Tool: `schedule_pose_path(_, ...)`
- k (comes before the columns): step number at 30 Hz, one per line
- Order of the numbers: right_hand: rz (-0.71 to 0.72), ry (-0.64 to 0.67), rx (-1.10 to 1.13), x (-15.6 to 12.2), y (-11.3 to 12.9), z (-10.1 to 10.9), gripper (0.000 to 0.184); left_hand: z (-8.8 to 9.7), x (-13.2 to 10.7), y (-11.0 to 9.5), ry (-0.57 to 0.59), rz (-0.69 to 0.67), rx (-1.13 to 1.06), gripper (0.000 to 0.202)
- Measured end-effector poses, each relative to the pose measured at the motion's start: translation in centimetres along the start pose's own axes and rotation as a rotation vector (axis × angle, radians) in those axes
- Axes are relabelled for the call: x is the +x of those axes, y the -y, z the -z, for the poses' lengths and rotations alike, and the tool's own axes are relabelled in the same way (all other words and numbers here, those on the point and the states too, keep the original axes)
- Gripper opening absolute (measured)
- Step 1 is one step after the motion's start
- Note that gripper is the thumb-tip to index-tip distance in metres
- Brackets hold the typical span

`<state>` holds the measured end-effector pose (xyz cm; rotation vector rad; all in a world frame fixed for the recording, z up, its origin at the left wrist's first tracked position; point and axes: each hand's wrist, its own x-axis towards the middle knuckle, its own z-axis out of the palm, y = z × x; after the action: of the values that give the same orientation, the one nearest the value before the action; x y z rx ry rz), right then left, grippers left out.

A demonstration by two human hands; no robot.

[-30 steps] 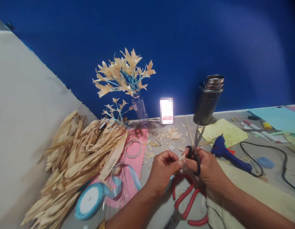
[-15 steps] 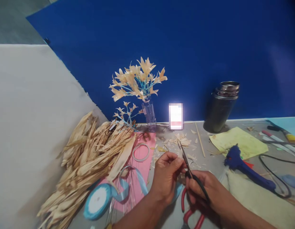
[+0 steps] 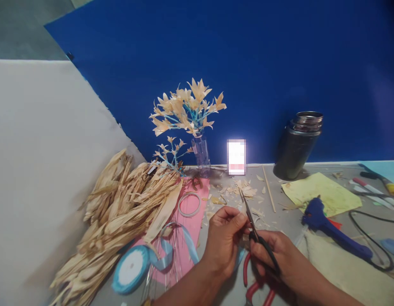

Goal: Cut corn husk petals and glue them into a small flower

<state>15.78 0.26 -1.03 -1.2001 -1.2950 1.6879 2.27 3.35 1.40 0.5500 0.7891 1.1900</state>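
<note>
My right hand is closed around the black handles of a pair of scissors, whose thin blades point up and away, slightly parted at the tips. Beside the blades, my left hand pinches a small pale piece of corn husk between thumb and fingers. Most of that piece is hidden by the fingers and blades. Pale husk clippings lie scattered just beyond the hands. Red-handled pliers rest on the table, partly under my right hand.
Dried corn husks heap at left, near a blue ribbon spool and a tape ring. Husk flowers stand in a clear bottle. At right are a dark flask, a blue glue gun and yellow paper.
The whole view has shifted slightly, so things sit a little further right. Both hands keep nearly the same hold on the scissors and the husk piece.
</note>
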Motion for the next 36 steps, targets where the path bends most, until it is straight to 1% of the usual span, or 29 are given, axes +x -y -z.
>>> schedule_pose_path(9, 0.006, -0.002, 0.049, -0.1, 0.2, -0.1, 0.058, 0.0, -0.1, 0.2, 0.002, -0.008, 0.002, 0.032)
schedule_pose_path(18, 0.016, 0.014, 0.131, 0.1, -0.9, 0.0, 0.061, 0.0, 0.1, 0.0, 0.010, 0.000, 0.001, 0.033)
schedule_pose_path(26, 0.005, -0.008, 0.098, -0.1, 0.0, -0.2, 0.058, 0.1, 0.1, 0.0, 0.017, 0.012, -0.021, 0.028)
schedule_pose_path(30, -0.004, -0.029, 0.110, -0.1, -0.1, -0.3, 0.058, 0.0, 0.1, -0.2, 0.021, 0.025, -0.014, 0.028)
schedule_pose_path(33, 0.002, -0.078, 0.149, 0.0, 0.1, 0.0, 0.058, 0.2, 0.1, -0.2, 0.030, 0.038, 0.010, 0.030)
schedule_pose_path(36, 0.035, -0.201, 0.318, 0.1, 0.9, 0.5, 0.047, 0.4, 0.1, -0.1, 0.063, 0.061, 0.046, 0.031)
